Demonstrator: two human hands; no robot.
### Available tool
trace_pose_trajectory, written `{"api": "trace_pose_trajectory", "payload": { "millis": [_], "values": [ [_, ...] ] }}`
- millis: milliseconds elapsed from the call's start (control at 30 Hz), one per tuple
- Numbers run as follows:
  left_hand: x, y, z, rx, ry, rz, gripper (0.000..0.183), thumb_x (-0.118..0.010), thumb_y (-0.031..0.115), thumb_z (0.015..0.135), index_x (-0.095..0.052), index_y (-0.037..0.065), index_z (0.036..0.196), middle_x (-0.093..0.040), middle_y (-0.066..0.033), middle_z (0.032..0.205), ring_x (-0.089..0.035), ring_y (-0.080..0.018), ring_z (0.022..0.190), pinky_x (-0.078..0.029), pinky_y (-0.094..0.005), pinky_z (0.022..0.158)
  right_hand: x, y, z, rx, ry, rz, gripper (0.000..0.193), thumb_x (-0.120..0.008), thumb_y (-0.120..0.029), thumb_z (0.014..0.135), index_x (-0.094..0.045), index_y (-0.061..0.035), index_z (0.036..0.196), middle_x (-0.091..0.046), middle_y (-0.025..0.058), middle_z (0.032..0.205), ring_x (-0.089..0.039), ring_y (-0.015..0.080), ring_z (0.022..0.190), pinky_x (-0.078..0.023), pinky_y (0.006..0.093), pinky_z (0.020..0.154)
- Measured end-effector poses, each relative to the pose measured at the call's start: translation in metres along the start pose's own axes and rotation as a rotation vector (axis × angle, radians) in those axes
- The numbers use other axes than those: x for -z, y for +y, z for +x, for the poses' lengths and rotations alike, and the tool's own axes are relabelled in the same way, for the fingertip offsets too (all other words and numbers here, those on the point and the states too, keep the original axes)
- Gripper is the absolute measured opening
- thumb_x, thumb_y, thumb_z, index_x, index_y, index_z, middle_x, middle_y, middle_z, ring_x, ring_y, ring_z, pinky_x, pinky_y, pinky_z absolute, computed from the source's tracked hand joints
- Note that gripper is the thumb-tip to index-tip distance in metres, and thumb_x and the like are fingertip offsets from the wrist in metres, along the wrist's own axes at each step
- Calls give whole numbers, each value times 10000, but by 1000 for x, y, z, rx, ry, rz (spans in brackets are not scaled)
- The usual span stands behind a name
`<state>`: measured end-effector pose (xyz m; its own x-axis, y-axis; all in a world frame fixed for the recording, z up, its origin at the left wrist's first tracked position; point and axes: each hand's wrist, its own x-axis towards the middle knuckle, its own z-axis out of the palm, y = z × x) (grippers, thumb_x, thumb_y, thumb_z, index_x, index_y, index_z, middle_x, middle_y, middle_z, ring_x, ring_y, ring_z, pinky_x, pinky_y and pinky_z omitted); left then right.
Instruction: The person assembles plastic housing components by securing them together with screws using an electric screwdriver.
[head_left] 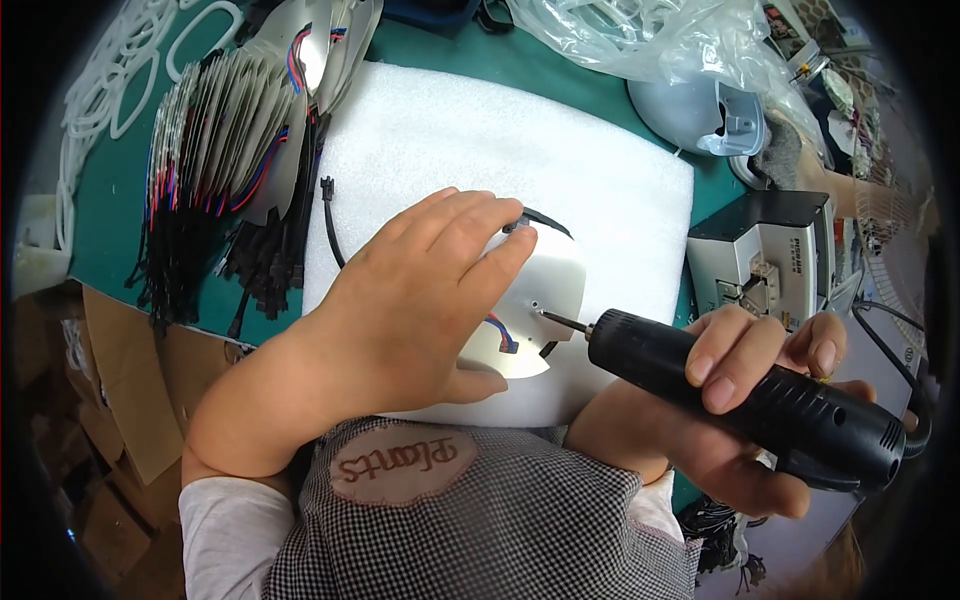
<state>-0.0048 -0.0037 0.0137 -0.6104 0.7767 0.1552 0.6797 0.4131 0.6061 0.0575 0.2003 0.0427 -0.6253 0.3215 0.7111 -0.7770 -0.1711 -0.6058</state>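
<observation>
A shiny round metal plate (552,277) lies on a white foam sheet, with a red and blue wire pair ending in a dark connector (508,346). My left hand (415,275) spans the plate, thumb at its near edge and fingertips at its far edge beside a small dark piece (517,224); the palm hides the plate's left part. My right hand (745,375) is wrapped around a black electric screwdriver (655,355). The screwdriver's bit points left, its tip at or just above the plate near a small hole; contact is unclear. A black cable with a plug (328,190) runs out from under my left hand.
The foam sheet (430,120) rests on a green mat (60,235). Stacked metal plates (225,130) with wires stand at left. A grey-blue plastic housing (680,112) and clear plastic bag (640,35) are at the back right. A boxy device (765,250) stands at right, near the screwdriver's cord.
</observation>
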Motion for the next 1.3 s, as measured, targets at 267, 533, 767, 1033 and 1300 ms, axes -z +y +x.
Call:
{"api": "trace_pose_trajectory", "payload": {
  "millis": [267,533,767,1033,1300],
  "values": [
    [0,-1,0,-17,13,-10,945,-890,269,476,-493,13,1295,-465,-185,1310,-468,-384,1219,-375,-488,1062,-2,7,-3,18,-66,-26,789,-709,-512,813,-385,-128,1420,-394,118,1141,-583,143,629,-496,282,525],
    [-1,-5,-2,-42,41,-45,936,-892,264,471,-500,7,1281,-469,-189,1305,-477,-387,1208,-376,-488,1062,-5,5,-1,23,-78,-45,760,-696,-521,822,-406,-132,1407,-389,114,1132,-558,133,604,-479,276,525],
    [2,-3,-2,-46,53,-65,937,-887,273,487,-495,1,1292,-469,-191,1321,-463,-390,1239,-351,-502,1081,-10,0,-4,110,-122,-101,748,-709,-529,807,-445,-140,1389,-400,109,1140,-552,137,592,-478,280,525],
    [13,1,-7,-35,114,19,893,-835,505,568,-553,24,1265,-511,-198,1298,-455,-392,1261,-346,-495,1070,-10,-16,4,141,71,31,672,-780,-394,730,-547,5,1217,-436,89,1058,-557,126,583,-472,268,539],
    [8,26,-9,7,169,-505,257,-762,155,765,-671,31,970,-657,-70,833,-551,-179,593,-441,-245,537,-14,-39,13,155,167,139,567,-819,-283,681,-524,21,1058,-456,77,1010,-567,105,564,-501,239,512]
  ]
}}
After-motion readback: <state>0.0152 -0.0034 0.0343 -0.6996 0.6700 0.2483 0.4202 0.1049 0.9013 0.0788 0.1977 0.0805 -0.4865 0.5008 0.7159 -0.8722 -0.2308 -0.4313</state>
